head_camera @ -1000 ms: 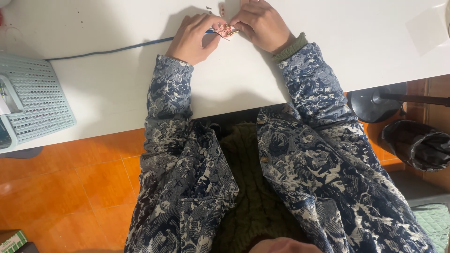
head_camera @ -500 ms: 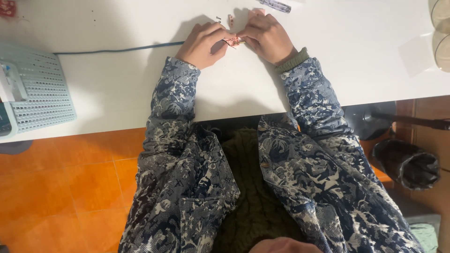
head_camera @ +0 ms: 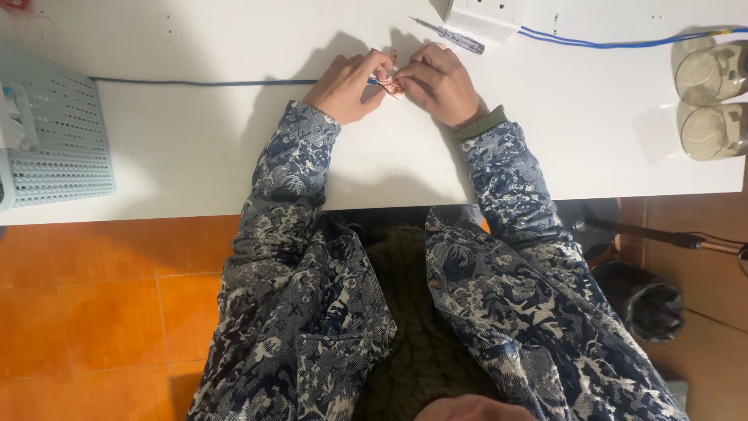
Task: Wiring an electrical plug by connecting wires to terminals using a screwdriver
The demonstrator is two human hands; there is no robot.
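Observation:
My left hand (head_camera: 347, 86) pinches the end of a blue cable (head_camera: 202, 83) that runs left across the white table (head_camera: 195, 164). My right hand (head_camera: 440, 82) meets it fingertip to fingertip, pinching bare copper-coloured wire strands (head_camera: 392, 86) at the cable's end. Both hands rest on the tabletop near its far side. The fingers hide most of the wire end.
A screwdriver with a clear handle (head_camera: 450, 36) lies just beyond my right hand, beside a white box (head_camera: 487, 14) with a second blue wire (head_camera: 615, 43) leading right. A pale blue perforated basket (head_camera: 58, 148) stands at the left. Two round glass jars (head_camera: 713, 101) sit at the right edge.
The view has tilted, so the hands appear lower in the picture and the screwdriver, white box and jars have come into sight. The hands stay together on the wire end.

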